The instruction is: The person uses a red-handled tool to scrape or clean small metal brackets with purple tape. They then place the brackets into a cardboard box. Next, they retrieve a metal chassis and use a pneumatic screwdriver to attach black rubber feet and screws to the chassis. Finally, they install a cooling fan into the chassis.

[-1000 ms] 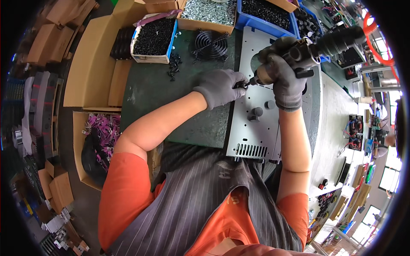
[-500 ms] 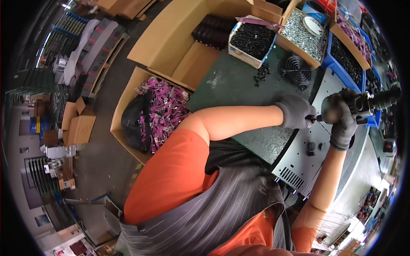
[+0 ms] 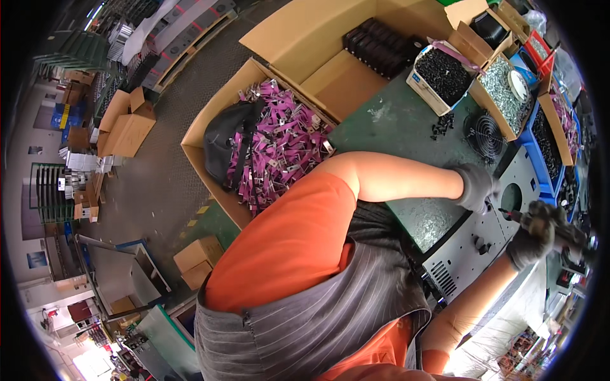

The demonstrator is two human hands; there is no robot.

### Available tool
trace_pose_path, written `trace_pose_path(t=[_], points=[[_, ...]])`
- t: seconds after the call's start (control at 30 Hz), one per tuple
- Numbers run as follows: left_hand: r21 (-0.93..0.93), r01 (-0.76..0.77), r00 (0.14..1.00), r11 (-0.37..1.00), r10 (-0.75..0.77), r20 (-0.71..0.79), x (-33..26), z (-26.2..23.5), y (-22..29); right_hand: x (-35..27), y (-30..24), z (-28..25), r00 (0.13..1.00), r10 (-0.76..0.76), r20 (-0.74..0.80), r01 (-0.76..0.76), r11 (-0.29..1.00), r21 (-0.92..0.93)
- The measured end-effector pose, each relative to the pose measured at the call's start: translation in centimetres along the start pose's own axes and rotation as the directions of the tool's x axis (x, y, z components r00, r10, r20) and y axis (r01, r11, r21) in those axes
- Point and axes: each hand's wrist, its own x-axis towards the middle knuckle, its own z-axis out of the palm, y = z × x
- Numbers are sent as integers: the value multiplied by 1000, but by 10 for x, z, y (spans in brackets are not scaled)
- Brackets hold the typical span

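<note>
My left hand (image 3: 476,187), in a grey glove, rests curled on the near edge of a grey metal panel (image 3: 473,254) that lies on the green bench. The panel has a round hole (image 3: 511,197) and vent slots. What the curled fingers hold is hidden. My right hand (image 3: 532,240), also gloved, grips a black power screwdriver (image 3: 562,232) at the far right. Its bit (image 3: 508,213) points left toward my left hand, just above the panel.
A cardboard box of purple pieces (image 3: 286,143) with a black bag (image 3: 229,140) stands left of the bench. Boxes of black screws (image 3: 445,73) and silver screws (image 3: 502,92), blue bins (image 3: 546,136), a black fan grille (image 3: 483,133) and loose screws (image 3: 441,127) lie behind the panel.
The view has swung left and down, so the hands and panel now sit at the right rim. Both hands stay together over the panel, with the screwdriver still in my right hand.
</note>
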Motion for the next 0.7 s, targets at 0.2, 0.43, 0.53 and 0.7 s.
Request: trace_pose_path(t=[0.2,0.43,0.53,0.7], points=[[-997,55,998,46,-36,53,19,8,-46,-45,-50,19,989,-141,-40,145,984,106],[-915,349,937,204,-55,345,-35,-2,41,-79,-72,60,957,-231,-174,249,964,94],[-920,384,920,82,-117,374,-50,13,67,-86,-82,58,940,-294,-171,315,943,110],[-844,508,860,-174,59,506,-67,39,63,-98,-87,53,939,-299,-168,323,936,138]])
